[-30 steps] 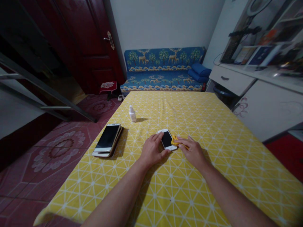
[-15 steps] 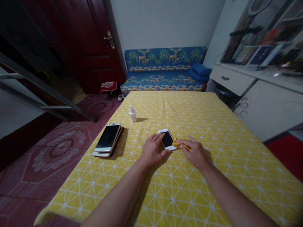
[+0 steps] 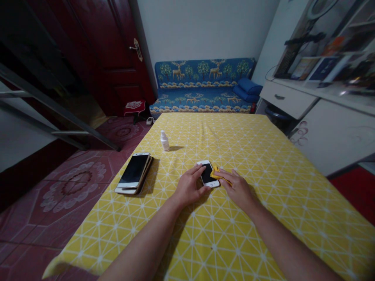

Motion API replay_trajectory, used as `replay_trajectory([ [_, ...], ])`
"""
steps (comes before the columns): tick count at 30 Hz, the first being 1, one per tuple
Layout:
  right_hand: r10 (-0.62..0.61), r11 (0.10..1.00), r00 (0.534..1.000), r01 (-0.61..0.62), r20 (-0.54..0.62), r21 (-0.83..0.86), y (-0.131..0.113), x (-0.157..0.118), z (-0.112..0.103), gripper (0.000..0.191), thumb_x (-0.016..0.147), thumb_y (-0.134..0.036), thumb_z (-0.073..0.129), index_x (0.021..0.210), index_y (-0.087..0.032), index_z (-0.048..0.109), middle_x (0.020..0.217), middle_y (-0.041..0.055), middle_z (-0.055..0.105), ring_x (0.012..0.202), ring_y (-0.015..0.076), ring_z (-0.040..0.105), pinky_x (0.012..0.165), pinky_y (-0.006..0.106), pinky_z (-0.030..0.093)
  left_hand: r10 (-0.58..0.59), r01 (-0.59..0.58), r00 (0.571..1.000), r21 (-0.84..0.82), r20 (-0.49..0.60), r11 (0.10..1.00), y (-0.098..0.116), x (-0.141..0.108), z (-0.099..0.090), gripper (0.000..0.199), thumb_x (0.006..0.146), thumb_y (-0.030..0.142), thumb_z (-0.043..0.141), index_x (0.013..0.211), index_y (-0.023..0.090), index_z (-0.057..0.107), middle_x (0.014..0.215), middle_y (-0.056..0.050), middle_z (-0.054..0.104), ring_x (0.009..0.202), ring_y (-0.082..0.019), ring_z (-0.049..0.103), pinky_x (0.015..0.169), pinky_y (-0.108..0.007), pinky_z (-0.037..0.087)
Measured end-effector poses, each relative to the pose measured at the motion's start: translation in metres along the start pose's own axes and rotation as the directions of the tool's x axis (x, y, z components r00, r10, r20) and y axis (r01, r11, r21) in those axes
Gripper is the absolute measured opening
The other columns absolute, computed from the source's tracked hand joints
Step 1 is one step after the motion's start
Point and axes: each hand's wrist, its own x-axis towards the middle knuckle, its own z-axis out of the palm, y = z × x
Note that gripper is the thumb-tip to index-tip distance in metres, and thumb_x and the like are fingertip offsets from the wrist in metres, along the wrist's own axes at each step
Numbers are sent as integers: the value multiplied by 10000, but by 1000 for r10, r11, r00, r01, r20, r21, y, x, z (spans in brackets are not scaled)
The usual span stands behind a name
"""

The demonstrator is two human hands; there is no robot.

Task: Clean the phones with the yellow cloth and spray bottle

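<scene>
A white smartphone (image 3: 206, 180) lies face up on the table, its black screen partly covered by fingers and cloth. My left hand (image 3: 190, 185) holds it from the left side, fingertips over the edge of the screen and thumb at the bottom corner. Pinched in the fingers of my right hand (image 3: 238, 190) is a folded yellow cloth (image 3: 216, 171), which rests on the right part of the screen. Behind and to the left, a small white bottle (image 3: 165, 142) stands upright.
At the table's left edge sits a stack of phones (image 3: 134, 171), a white one with a dark screen on top. A yellow patterned tablecloth (image 3: 249, 242) covers the table. Beyond are a blue sofa (image 3: 202, 93), a white cabinet (image 3: 331, 134) and a metal ladder-like frame (image 3: 72, 132).
My right hand has moved the yellow cloth slightly left and up, from the phone's right edge onto its screen. My left hand stays at the phone.
</scene>
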Motion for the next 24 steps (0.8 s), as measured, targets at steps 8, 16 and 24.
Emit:
replay_trajectory([
  [8,77,994,996,-74,34,-75,-6,1,-5,435,937,-169,430,1306,-264,639,1324,58,656,1250,284,588,1041,530,497,67,-62,995,-67,76,996,-2,-3,-5,749,754,361,751,1428,153,499,1492,-188,472,1380,-330,459,1134,-485,409],
  [16,82,996,996,-81,31,-49,-1,2,-3,471,949,-166,398,1376,-269,570,1375,70,619,1273,257,575,1108,557,417,148,-134,982,-117,116,984,1,-4,-11,707,736,353,759,1388,187,541,1481,-165,494,1358,-314,491,1126,-514,399],
  [24,4,1000,999,-4,53,1,6,3,-1,470,957,-156,364,1354,-278,585,1437,68,564,1369,249,480,1139,594,348,178,-153,973,-165,150,974,0,-3,-10,739,747,398,765,1420,238,504,1476,-134,508,1373,-313,472,1159,-539,333],
])
